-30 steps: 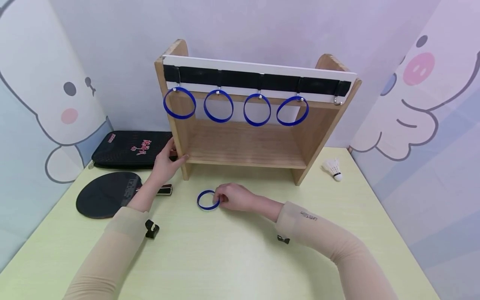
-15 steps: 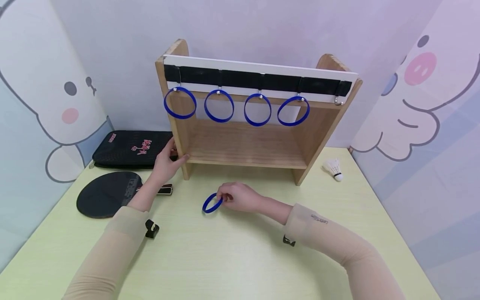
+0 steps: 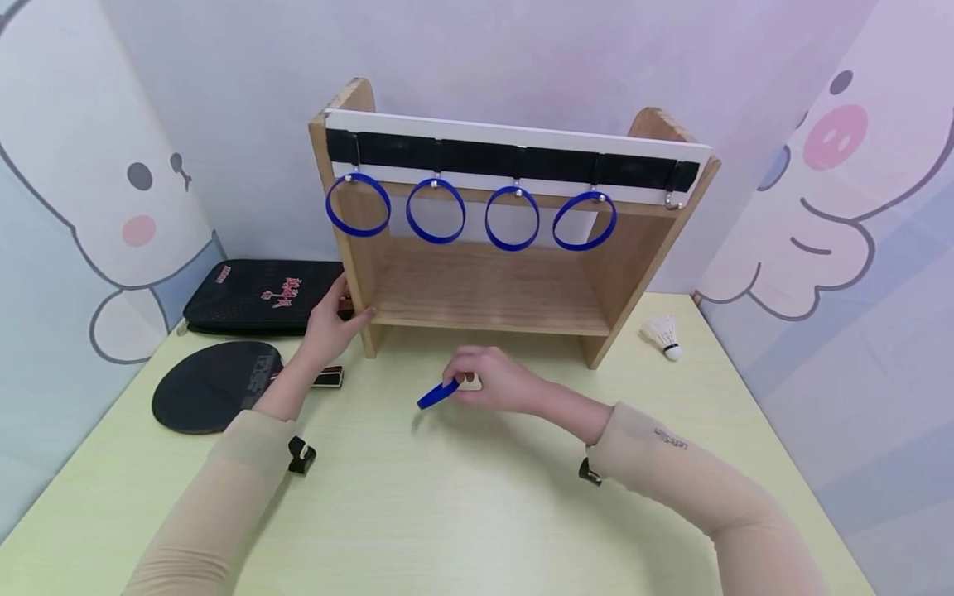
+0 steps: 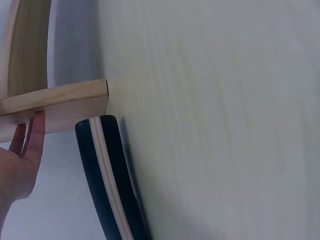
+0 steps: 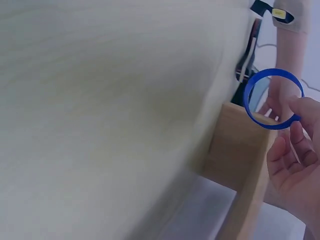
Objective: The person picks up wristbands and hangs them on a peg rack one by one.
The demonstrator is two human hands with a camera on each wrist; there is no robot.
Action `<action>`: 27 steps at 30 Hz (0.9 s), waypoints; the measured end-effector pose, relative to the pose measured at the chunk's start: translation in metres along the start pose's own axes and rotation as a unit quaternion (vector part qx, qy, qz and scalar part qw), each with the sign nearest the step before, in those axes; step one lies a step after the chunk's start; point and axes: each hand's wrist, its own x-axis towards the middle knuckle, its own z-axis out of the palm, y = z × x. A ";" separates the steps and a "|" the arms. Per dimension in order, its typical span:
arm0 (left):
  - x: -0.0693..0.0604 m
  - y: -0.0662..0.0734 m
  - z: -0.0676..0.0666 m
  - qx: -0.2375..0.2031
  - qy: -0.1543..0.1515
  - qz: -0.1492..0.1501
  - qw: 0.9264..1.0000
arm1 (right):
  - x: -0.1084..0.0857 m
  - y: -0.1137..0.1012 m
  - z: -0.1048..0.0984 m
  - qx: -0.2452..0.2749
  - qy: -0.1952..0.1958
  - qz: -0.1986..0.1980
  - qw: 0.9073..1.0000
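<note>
My right hand [image 3: 492, 381] pinches a blue wristband [image 3: 437, 395] above the table in front of the shelf. Edge-on in the head view, this wristband [image 5: 248, 95] shows as a round loop between thumb and fingers in the right wrist view. My left hand [image 3: 328, 325] holds the left side panel of the wooden shelf [image 3: 492, 285], thumb at its front edge. In the left wrist view, fingers [image 4: 35, 140] lie straight against the panel's outer face. Several like wristbands [image 3: 435, 211] hang from hooks on the shelf's black strip [image 3: 484, 157]; the rightmost hook [image 3: 672, 200] is bare.
Left of the shelf lies a black zip case [image 3: 261, 294]. A table tennis bat [image 3: 212, 386] lies in front of it, partly under my left forearm. To the right sits a shuttlecock [image 3: 662, 336]. Printed walls enclose the table [image 3: 417, 513] at the back and sides.
My right hand has lifted the wristband off the table, tilting it edge-on and shifting slightly right and up. The left hand stays put on the shelf, and the hanging wristbands have not moved.
</note>
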 end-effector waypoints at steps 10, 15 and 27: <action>0.001 -0.003 0.000 -0.001 -0.002 0.002 1.000 | -0.003 -0.018 -0.039 -0.009 0.037 -0.010 0.999; 0.001 -0.002 0.001 -0.006 -0.002 0.001 1.000 | -0.007 -0.028 -0.061 -0.010 0.043 -0.002 0.999; 0.000 -0.002 0.001 -0.008 -0.005 -0.006 1.000 | -0.015 -0.053 -0.109 -0.036 0.093 -0.019 0.995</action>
